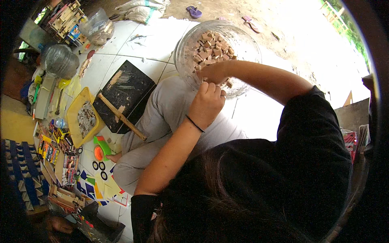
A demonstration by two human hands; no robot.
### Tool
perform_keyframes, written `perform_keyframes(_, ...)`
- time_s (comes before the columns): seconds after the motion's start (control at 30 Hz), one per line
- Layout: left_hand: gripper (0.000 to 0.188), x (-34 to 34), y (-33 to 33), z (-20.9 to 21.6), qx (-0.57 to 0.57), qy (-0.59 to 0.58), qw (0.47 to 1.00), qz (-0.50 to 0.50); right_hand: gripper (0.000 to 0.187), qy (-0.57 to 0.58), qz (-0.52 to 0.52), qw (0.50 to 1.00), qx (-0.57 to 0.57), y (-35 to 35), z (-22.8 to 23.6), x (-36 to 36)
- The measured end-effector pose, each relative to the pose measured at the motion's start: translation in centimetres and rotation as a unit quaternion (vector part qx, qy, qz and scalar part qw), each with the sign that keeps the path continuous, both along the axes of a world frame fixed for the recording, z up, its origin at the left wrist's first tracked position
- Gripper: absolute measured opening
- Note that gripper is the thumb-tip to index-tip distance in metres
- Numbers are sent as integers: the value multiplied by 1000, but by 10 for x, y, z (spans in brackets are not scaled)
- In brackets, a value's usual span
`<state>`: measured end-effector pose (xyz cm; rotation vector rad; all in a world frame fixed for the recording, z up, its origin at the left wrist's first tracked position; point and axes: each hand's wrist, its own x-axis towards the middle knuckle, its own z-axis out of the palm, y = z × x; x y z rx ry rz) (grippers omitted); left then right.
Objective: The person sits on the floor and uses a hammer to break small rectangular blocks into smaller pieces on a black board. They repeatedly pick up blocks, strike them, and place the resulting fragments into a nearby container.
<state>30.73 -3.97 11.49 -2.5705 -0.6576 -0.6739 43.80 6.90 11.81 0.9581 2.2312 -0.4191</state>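
Note:
A large clear round tub (247,34) stands in front of me on the white tiles, with many small brown wooden blocks (210,47) heaped inside. My right hand (212,73) reaches over its near side, down beside the blocks. The fingers of that hand are mostly hidden, so any grip does not show. Just below it, at the near rim, my left hand (208,101) is closed with its fingers curled. Whatever those fingers hold, if anything, is hidden. A dark band circles my left wrist.
Left of my legs lies a black slab (131,83) with thin nails on top and a wooden handle (121,115) across it. Beyond is a yellow basin (98,128) of small pieces. Toy wheels (99,166) and coloured cutouts (90,188) lie nearer. Sandals (194,12) rest on dirt ahead.

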Motion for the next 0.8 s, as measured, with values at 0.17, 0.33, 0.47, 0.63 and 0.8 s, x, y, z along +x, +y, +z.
perform_keyframes(0.17, 10, 1, -4, 0, -7, 28, 999, 15, 68, 88, -381, 878, 275, 39, 14, 33)
perform_keyframes(0.33, 11, 2, 0, -1, -49, -22, 999, -3, 79, 128, -481, 828, 258, 24, -9, 4)
perform_keyframes(0.47, 10, 4, 1, -2, -44, -23, 999, 15, 66, 170, -407, 876, 198, -7, -29, -15)
perform_keyframes(0.63, 9, 5, -2, -3, -29, -18, 999, 8, 47, 241, -119, 962, 42, -15, -17, 15)
perform_keyframes(0.8, 10, 5, -7, -1, -31, 5, 999, 8, 31, 114, -286, 928, 209, 40, 6, 50)
